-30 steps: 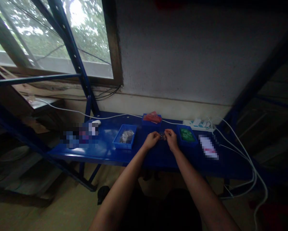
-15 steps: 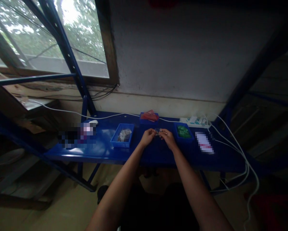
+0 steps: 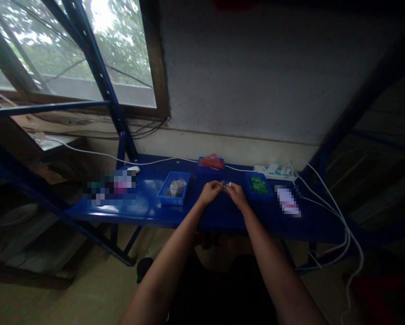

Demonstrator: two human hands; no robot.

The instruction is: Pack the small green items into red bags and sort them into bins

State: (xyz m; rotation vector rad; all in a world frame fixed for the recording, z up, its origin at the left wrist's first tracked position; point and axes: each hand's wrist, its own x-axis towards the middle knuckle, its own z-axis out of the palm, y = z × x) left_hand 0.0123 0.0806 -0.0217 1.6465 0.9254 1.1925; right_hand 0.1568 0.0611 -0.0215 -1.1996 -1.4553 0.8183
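R hand nearer L hand — clear pc. mostly hidden

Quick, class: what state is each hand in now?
Left hand: closed, pinching a small clear plastic-looking item.
Right hand: closed, pinching the same item.

A workshop-like place, shown by a blue metal bench with small parts bins
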